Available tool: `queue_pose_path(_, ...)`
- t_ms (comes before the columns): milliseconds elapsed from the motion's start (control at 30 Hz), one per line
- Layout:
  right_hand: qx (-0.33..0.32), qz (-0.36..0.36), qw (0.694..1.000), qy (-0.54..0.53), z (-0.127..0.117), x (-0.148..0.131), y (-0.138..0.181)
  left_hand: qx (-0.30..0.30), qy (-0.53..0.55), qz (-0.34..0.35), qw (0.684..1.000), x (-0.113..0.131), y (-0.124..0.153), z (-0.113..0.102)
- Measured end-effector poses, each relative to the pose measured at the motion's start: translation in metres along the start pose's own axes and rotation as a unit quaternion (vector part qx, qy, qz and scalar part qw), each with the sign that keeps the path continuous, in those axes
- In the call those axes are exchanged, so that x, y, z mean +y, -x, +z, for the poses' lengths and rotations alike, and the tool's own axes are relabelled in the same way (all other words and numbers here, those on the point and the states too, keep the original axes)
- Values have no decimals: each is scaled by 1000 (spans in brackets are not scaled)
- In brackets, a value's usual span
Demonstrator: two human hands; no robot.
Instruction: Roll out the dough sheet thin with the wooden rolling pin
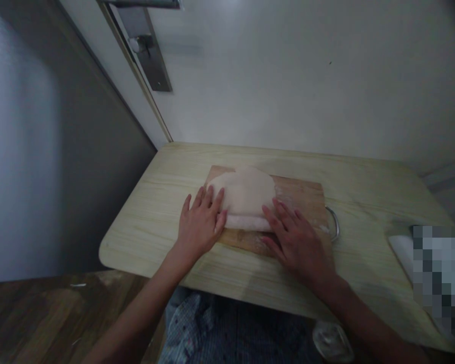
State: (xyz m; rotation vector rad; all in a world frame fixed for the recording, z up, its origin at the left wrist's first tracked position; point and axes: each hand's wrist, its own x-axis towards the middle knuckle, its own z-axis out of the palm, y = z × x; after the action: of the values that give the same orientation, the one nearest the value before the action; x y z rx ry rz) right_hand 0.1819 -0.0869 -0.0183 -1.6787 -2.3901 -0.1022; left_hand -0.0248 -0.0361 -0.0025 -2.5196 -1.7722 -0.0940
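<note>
A flat, pale sheet of dough (pixel 248 192) lies on a wooden cutting board (pixel 301 199). Along its near side runs a whitish roll (pixel 246 222), which looks like the dough's rolled-up edge. My left hand (pixel 200 220) rests palm down over the roll's left end, fingers stretched out and apart, their tips reaching the dough's left side. At the right end, my right hand (pixel 293 232) touches the roll and dough with spread fingers. Both palms hide the roll's ends. Neither hand grips anything.
The board has a metal handle (pixel 335 224) on its right and lies on a light wood table (pixel 144 217). A white door with a lock plate (pixel 151 65) stands behind. At the right edge is a blurred-out object (pixel 443 278). A clear plastic item (pixel 331 341) sits below the table edge.
</note>
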Motion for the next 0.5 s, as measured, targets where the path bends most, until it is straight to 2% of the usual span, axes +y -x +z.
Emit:
queue_pose_path(200, 11, -5, 1000, 12, -3, -11, 18, 7, 4, 2, 1000, 3, 22, -1)
queue_pose_path(500, 34, -9, 999, 17, 1, -26, 49, 66, -4, -27, 997, 13, 54, 11)
